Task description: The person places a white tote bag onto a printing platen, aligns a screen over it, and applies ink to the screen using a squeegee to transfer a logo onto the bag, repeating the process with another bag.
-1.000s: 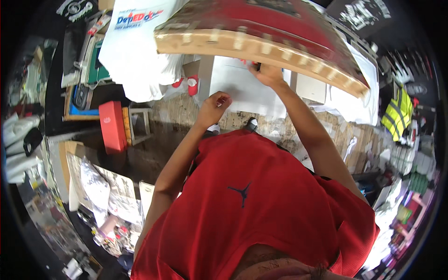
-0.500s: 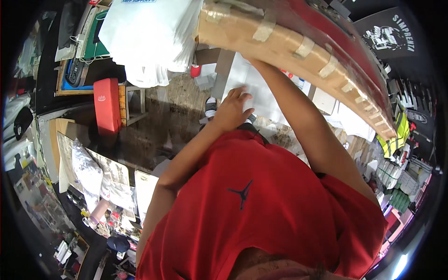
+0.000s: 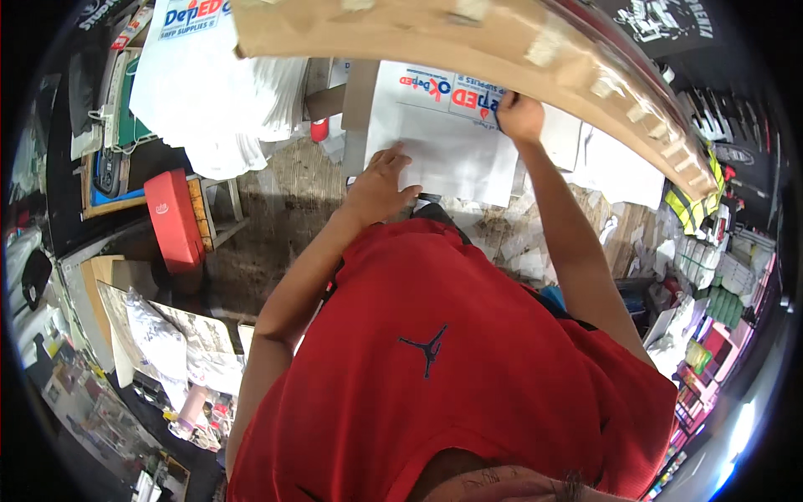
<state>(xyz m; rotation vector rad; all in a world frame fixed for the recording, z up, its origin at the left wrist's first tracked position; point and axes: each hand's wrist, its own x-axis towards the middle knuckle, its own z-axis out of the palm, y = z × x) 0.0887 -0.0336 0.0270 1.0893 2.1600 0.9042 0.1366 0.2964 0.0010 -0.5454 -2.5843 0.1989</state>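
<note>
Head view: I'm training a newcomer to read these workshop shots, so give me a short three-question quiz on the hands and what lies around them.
1. True or false: the left hand lies flat with spread fingers on the white printed sheet.
2. Which part of that sheet does the right hand grip? A) its near bottom edge B) its far top edge C) its left side
3. Fill in: left of the person, a ____ box stands beside a small wooden frame.

Key: 1 true; 2 B; 3 red.
</note>
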